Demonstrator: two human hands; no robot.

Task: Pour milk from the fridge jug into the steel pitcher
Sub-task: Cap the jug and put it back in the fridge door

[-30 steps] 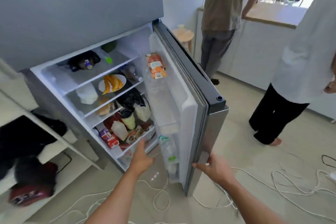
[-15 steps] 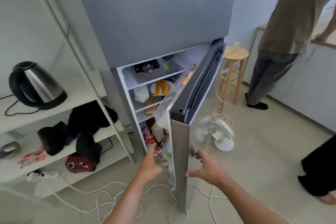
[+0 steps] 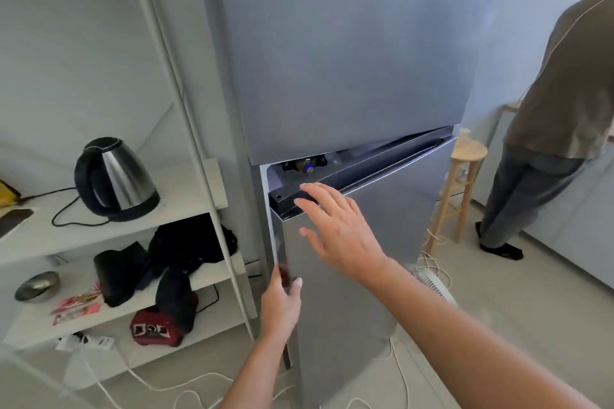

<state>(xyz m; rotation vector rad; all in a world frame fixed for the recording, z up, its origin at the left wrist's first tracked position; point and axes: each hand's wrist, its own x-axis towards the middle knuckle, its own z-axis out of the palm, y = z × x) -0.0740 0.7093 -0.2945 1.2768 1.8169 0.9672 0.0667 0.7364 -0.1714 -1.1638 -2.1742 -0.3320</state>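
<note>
From the head view, a tall fridge [image 3: 349, 50] with a smooth, brushed grey-steel skin fills the centre of the frame. Its lower door [image 3: 375, 242] stands slightly ajar, leaving a thin wedge of gap along its top and left edge; through that gap, just below centre, a dark bottle [image 3: 307, 167] with a blue cap lies on its side. The milk jug and the steel pitcher cannot be seen anywhere.

The right hand [image 3: 342, 232] sits mid-frame, fingers spread and loose, flat against the door's upper face, gripping nothing. The left hand [image 3: 280, 304], lower centre, has its fingers curled round the door's thin left edge.

At left, a white slatted shelf unit [image 3: 186, 199] carries a rounded, shiny steel kettle [image 3: 116, 181] with a black handle and cord, crumpled black cloth beneath, and a small metal bowl [image 3: 37, 285]. At right stands a pale wooden stool [image 3: 463, 189], and a person [image 3: 558, 116] in a brown shirt. White cables [image 3: 159, 385] snake over the matte floor.
</note>
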